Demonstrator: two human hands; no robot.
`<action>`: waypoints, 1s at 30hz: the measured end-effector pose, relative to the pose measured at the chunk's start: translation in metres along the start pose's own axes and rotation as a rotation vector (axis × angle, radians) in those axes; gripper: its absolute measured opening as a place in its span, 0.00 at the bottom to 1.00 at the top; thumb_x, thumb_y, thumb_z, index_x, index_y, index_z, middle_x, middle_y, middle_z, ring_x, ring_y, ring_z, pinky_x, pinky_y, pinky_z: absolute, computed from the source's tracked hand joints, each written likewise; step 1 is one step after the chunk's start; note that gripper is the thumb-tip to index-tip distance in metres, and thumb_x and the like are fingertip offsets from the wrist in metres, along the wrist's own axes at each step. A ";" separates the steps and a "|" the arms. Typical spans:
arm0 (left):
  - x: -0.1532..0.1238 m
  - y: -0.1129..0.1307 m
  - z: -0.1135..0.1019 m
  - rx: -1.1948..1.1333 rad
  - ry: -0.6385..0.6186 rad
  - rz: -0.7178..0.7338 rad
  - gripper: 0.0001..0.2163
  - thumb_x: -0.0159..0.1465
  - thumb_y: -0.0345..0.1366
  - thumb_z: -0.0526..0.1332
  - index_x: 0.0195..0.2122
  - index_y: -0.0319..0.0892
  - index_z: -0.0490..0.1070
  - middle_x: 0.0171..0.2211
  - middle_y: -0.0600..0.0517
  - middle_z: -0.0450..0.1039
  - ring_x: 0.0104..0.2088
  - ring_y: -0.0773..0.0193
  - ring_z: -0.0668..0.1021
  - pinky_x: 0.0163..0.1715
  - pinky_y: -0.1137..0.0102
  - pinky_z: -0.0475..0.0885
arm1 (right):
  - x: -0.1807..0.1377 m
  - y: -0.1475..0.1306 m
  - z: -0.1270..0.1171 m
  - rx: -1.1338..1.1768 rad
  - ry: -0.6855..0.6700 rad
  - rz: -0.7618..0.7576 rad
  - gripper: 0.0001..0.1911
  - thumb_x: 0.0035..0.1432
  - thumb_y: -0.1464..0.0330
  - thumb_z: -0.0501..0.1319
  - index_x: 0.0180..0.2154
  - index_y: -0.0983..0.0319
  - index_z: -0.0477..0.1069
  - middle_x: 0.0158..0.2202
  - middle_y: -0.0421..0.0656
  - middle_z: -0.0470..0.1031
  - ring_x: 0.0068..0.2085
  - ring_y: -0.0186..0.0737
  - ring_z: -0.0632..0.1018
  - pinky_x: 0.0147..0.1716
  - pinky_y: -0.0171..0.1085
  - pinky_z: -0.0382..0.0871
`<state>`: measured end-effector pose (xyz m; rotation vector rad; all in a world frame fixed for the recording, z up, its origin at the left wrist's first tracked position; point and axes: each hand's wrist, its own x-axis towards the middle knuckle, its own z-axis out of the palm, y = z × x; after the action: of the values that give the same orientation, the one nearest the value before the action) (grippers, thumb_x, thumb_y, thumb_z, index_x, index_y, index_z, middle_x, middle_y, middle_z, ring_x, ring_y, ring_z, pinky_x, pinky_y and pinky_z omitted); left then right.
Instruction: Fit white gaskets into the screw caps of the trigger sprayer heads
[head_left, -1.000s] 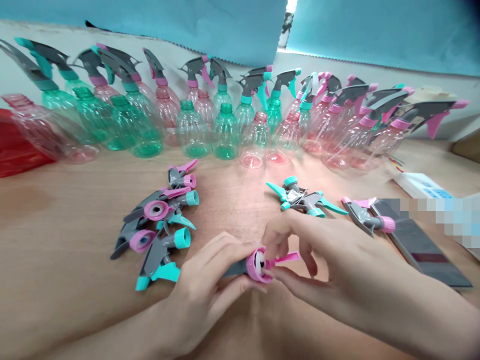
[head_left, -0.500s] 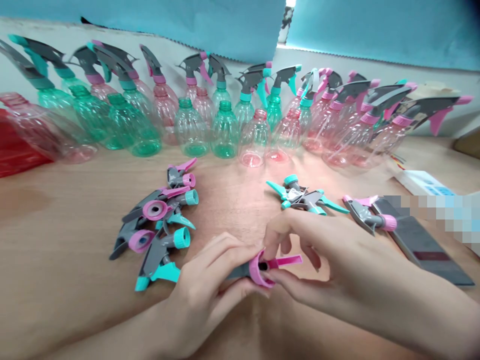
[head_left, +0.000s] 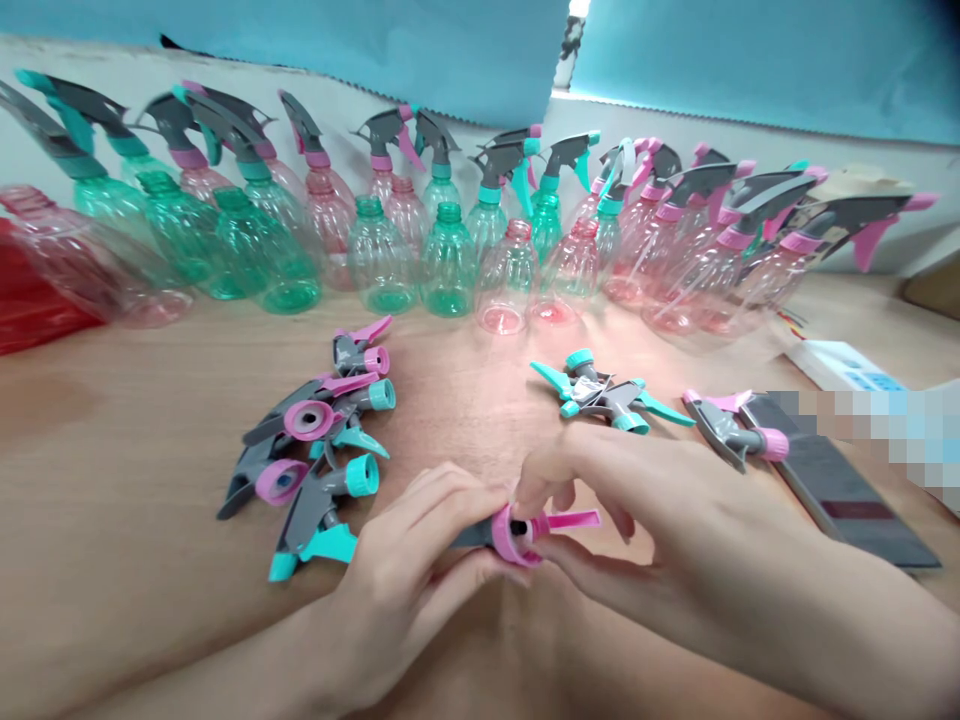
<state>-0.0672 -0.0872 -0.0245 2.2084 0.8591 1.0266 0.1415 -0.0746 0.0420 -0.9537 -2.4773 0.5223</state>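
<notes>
Between my hands, low in the middle of the view, is a grey trigger spray head (head_left: 516, 536) with a pink collar and pink trigger. Its collar opening faces up toward me, with a dark spot inside. My left hand (head_left: 409, 560) is closed round the grey body, which its fingers mostly hide. The thumb and forefinger of my right hand (head_left: 645, 510) pinch the pink collar from both sides, and the other fingers curl above the trigger. To the left lies a pile of loose spray heads (head_left: 315, 470), some with pink collars and some with turquoise.
Several pink and green clear bottles (head_left: 450, 260) stand along the back, many fitted with spray heads. Turquoise spray heads (head_left: 600, 395) lie beyond my right hand. Further right are a pink-collared spray head (head_left: 731, 435) and a dark flat slab (head_left: 847, 490). A red bag (head_left: 45, 300) sits far left.
My right forefinger has shifted slightly left over the collar. The spray head has turned a little in my hands; its collar opening shows more. My left hand stays closed on the body.
</notes>
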 end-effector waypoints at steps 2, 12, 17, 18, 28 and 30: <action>-0.001 -0.001 0.000 0.002 -0.010 -0.002 0.04 0.67 0.31 0.56 0.37 0.42 0.69 0.39 0.51 0.71 0.39 0.64 0.74 0.39 0.70 0.70 | 0.001 0.000 -0.002 0.027 -0.049 0.006 0.07 0.57 0.73 0.61 0.34 0.57 0.63 0.31 0.32 0.68 0.31 0.29 0.69 0.31 0.30 0.58; 0.007 0.009 -0.002 0.032 0.021 -0.070 0.09 0.61 0.24 0.60 0.40 0.44 0.70 0.38 0.52 0.72 0.38 0.65 0.74 0.38 0.71 0.71 | 0.008 0.008 -0.006 -0.034 -0.189 -0.094 0.06 0.63 0.73 0.54 0.36 0.59 0.68 0.36 0.37 0.73 0.36 0.33 0.72 0.34 0.34 0.61; 0.014 0.015 -0.007 0.157 0.087 -0.002 0.11 0.59 0.24 0.61 0.42 0.42 0.69 0.36 0.51 0.72 0.37 0.64 0.75 0.36 0.70 0.71 | 0.004 0.007 -0.006 -0.123 -0.161 -0.107 0.07 0.64 0.71 0.53 0.40 0.57 0.69 0.39 0.37 0.73 0.38 0.34 0.73 0.33 0.35 0.61; 0.014 0.016 -0.009 0.203 0.088 0.008 0.12 0.59 0.25 0.61 0.43 0.43 0.68 0.36 0.51 0.72 0.37 0.63 0.75 0.36 0.69 0.71 | 0.003 0.006 -0.007 -0.102 -0.170 -0.099 0.07 0.64 0.71 0.53 0.41 0.57 0.69 0.40 0.37 0.73 0.39 0.33 0.73 0.34 0.34 0.62; 0.007 -0.010 -0.072 0.630 0.433 -0.200 0.14 0.61 0.41 0.62 0.48 0.52 0.67 0.45 0.55 0.72 0.43 0.58 0.77 0.44 0.61 0.73 | -0.001 -0.005 -0.007 -0.127 -0.283 -0.060 0.11 0.65 0.66 0.51 0.44 0.52 0.70 0.48 0.36 0.73 0.46 0.37 0.74 0.41 0.39 0.66; 0.010 -0.017 -0.084 0.640 0.495 -0.270 0.14 0.61 0.44 0.61 0.48 0.51 0.66 0.45 0.56 0.72 0.44 0.57 0.76 0.45 0.61 0.73 | -0.002 -0.005 -0.003 -0.159 -0.323 -0.068 0.11 0.65 0.67 0.51 0.45 0.53 0.70 0.47 0.37 0.73 0.46 0.39 0.75 0.39 0.40 0.68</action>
<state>-0.1350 -0.0511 0.0149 2.2437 1.8706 1.3132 0.1418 -0.0794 0.0465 -0.8997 -2.8659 0.4964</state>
